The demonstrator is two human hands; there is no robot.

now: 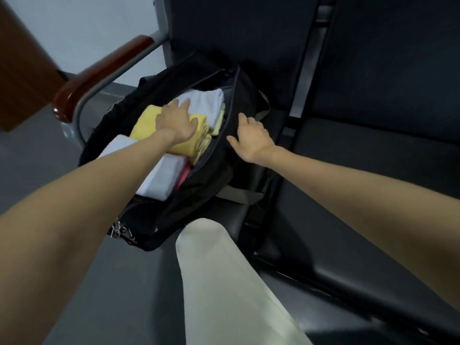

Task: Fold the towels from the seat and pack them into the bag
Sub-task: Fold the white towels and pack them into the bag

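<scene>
- Standing nearest is a leg [224,282] in pale trousers, just before the seat [348,245].
- The black bag [199,195] lies unzipped on the seat, with metal zip pulls [119,231] at its near end.
- A white towel [159,175] lies in the bag's near end, a pink one [183,176] beside it.
- The left hand [176,120] presses flat, fingers spread, on the yellow towel [146,122].
- The right hand [249,138], fingers loose, holding nothing, touches the bag's right edge.
- Farther, another white towel [206,100]; a wooden armrest [99,78] stands left of the bag.
</scene>
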